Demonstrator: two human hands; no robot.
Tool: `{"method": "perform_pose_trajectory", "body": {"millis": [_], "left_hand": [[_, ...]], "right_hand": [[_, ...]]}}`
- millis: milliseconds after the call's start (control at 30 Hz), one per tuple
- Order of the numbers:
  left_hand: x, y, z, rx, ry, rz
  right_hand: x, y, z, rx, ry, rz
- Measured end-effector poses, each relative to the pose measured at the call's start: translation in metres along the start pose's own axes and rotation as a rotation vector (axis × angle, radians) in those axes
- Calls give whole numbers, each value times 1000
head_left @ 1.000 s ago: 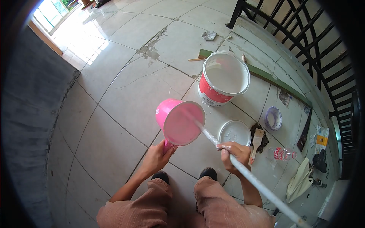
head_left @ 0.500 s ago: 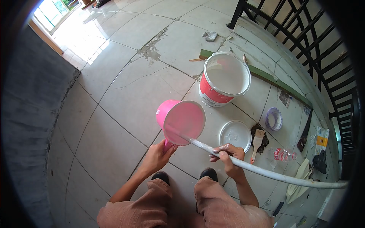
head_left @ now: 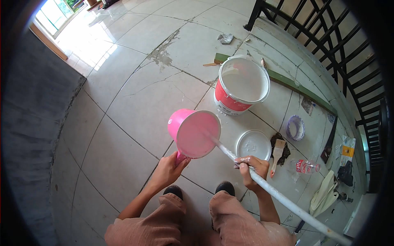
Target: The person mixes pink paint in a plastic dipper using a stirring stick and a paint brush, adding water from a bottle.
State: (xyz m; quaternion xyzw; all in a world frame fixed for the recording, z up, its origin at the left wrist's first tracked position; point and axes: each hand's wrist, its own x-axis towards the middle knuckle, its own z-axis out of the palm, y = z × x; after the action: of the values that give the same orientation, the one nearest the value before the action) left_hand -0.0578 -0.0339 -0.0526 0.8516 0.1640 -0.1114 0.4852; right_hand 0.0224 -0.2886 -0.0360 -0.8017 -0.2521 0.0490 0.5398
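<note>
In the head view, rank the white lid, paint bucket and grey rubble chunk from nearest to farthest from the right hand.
1. white lid, just ahead of the right hand.
2. paint bucket, farther ahead.
3. grey rubble chunk, farthest ahead.

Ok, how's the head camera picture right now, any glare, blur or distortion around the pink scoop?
Head view: strong fisheye, so the tile joints and the railing bow, and a black vignette rings the frame; daylight blows out the doorway and nearby floor at top left; the pink scoop, the white pole and the paint bucket are evenly lit and sharp.
</note>
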Motion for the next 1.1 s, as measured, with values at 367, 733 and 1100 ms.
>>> {"method": "perform_pose_trajectory", "body": {"millis": [367, 733, 1100], "left_hand": [[0, -10, 4, -15, 24, 8], [-1, -6, 3, -13, 17, 26], [-2, -16, 10, -4, 24, 21]], "right_hand": [[-1, 0, 8, 445, -32, 273], [4, 9, 3, 41, 73, -93], [-8, 1, 24, 610, 6, 335]]}}
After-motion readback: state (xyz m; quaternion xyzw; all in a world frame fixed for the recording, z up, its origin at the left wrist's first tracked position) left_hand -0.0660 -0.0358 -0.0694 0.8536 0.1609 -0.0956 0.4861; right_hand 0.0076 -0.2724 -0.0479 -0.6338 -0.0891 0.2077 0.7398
